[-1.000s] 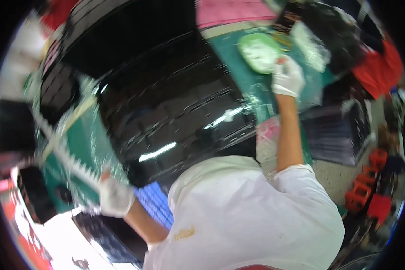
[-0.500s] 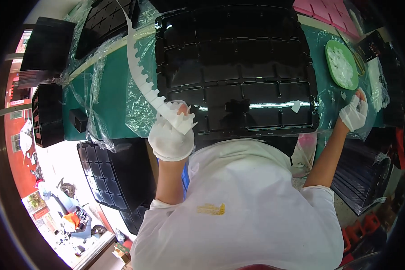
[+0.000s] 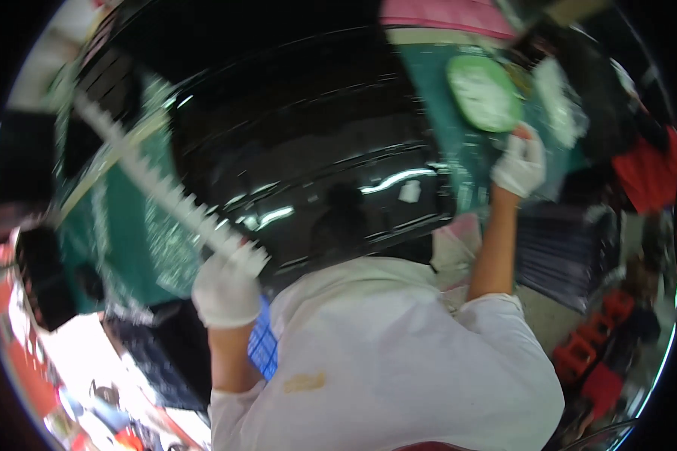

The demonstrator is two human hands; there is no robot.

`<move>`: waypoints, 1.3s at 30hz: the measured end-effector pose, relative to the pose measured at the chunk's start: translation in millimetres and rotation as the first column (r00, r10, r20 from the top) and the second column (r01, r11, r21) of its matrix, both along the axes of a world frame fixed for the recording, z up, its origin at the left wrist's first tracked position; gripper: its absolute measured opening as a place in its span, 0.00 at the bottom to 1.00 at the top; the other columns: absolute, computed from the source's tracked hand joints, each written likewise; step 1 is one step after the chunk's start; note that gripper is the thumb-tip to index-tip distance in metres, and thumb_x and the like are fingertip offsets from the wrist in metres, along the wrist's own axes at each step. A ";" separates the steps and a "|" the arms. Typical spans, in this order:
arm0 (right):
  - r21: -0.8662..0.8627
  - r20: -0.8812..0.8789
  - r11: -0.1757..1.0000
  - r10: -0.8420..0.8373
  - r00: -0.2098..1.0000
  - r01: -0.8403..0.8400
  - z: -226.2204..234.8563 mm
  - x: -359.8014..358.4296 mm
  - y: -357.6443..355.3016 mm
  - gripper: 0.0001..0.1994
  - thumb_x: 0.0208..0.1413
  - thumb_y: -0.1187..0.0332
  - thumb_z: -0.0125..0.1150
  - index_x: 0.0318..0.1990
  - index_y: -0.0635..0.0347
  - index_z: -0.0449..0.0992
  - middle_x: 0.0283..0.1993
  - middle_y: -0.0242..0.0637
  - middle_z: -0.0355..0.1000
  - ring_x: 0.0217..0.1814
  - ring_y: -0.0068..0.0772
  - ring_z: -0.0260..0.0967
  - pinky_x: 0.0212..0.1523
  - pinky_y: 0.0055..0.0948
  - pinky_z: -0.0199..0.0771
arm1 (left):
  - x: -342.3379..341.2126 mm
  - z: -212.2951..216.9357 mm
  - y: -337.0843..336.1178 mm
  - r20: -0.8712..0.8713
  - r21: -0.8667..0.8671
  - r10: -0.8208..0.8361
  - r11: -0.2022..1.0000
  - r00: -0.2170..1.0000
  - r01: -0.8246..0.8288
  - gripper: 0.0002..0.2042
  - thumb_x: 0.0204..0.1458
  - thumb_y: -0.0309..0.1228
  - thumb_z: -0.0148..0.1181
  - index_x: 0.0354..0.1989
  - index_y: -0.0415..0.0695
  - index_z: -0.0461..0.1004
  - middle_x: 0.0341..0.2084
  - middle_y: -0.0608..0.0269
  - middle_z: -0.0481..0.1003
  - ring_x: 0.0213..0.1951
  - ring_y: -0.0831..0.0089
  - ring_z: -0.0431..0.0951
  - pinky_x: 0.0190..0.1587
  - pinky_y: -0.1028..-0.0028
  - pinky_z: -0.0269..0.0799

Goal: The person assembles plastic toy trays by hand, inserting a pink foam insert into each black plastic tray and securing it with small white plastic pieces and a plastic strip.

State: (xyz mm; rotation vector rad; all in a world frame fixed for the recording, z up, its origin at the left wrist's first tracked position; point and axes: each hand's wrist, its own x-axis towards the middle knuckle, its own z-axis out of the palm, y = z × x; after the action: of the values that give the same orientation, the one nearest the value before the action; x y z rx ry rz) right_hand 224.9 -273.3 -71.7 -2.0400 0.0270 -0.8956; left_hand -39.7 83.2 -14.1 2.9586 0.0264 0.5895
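Note:
My left hand (image 3: 227, 295), in a white glove, is closed on the end of a long white strip (image 3: 165, 197) with notched edges. The strip runs up and away to the far left. A large black plastic tray (image 3: 308, 143) with moulded compartments lies before me, and a small white piece (image 3: 410, 191) rests on its near right part. At the right, my gloved right hand (image 3: 519, 167) has its bare fingertips drawn together by the near rim of a green dish (image 3: 461, 105). Whitish small pieces (image 3: 489, 89) fill the dish. Blur hides what the fingertips hold.
A green table surface (image 3: 116, 240) shows on both sides of the tray, partly under clear plastic film (image 3: 174, 248). Pink trays (image 3: 447, 15) lie at the far right. Stacked dark trays (image 3: 560, 252) stand below right, and a blue crate (image 3: 263, 342) is beside my left forearm.
The head view has turned, shifting and tilting the scene, and is now blurred. The strip now hangs straighter toward the far left. My right hand remains by the green dish.

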 end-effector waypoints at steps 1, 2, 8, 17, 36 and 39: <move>0.007 0.014 1.000 -0.011 1.000 0.011 -6.1 6.7 0.7 0.06 0.56 0.73 0.65 0.41 0.58 0.81 0.40 0.34 0.77 0.42 0.28 0.74 0.47 0.26 0.72 | -2.2 6.2 -3.5 -0.050 -0.016 -0.002 1.000 0.999 0.001 0.07 0.43 0.23 0.58 0.29 0.47 0.81 0.33 0.56 0.80 0.34 0.59 0.81 0.38 0.65 0.78; -0.010 0.024 1.000 -0.002 1.000 0.002 -1.5 6.2 5.8 0.06 0.54 0.73 0.65 0.39 0.58 0.81 0.39 0.36 0.77 0.41 0.29 0.74 0.46 0.26 0.72 | -1.2 13.6 -5.1 -0.082 0.007 -0.017 1.000 0.997 0.017 0.06 0.44 0.22 0.59 0.28 0.45 0.81 0.32 0.55 0.80 0.32 0.58 0.80 0.36 0.64 0.77; 0.149 0.055 0.989 -0.028 0.998 0.020 -4.3 8.1 -2.5 0.07 0.50 0.74 0.68 0.37 0.58 0.81 0.38 0.34 0.78 0.31 0.25 0.70 0.35 0.25 0.71 | -3.7 1.3 -1.8 -0.099 0.056 0.038 0.998 0.994 -0.033 0.04 0.50 0.24 0.61 0.34 0.39 0.76 0.29 0.54 0.78 0.27 0.56 0.79 0.28 0.64 0.75; 0.222 0.015 0.975 -0.019 1.000 0.015 -5.4 11.5 -7.0 0.04 0.51 0.73 0.68 0.35 0.59 0.82 0.38 0.35 0.78 0.29 0.24 0.71 0.33 0.23 0.72 | -5.4 2.7 -9.2 -0.160 -0.008 0.101 0.995 0.982 -0.103 0.08 0.49 0.22 0.61 0.39 0.41 0.76 0.34 0.55 0.79 0.34 0.53 0.81 0.36 0.65 0.78; 0.240 -0.159 0.592 0.806 0.570 -0.770 95.1 -123.0 168.3 0.06 0.51 0.78 0.65 0.37 0.62 0.81 0.42 0.36 0.78 0.43 0.29 0.74 0.45 0.25 0.73 | -27.8 -1.9 41.2 0.063 -0.997 0.365 0.056 0.929 0.045 0.09 0.59 0.22 0.55 0.42 0.27 0.75 0.30 0.50 0.78 0.34 0.66 0.81 0.40 0.71 0.79; 0.126 -0.363 0.367 0.882 0.301 -0.922 98.5 -143.7 217.6 0.12 0.48 0.73 0.68 0.42 0.62 0.80 0.46 0.38 0.77 0.47 0.34 0.75 0.48 0.29 0.74 | -25.5 6.9 28.2 -0.011 -1.000 0.414 -0.030 0.910 0.001 0.10 0.58 0.23 0.55 0.43 0.27 0.75 0.31 0.49 0.79 0.33 0.64 0.81 0.42 0.69 0.79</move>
State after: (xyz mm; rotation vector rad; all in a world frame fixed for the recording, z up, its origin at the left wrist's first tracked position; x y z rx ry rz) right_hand 81.2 -55.7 26.7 -1.8262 -0.9319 0.2678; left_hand -65.3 111.4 -7.2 1.3193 0.6276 0.6252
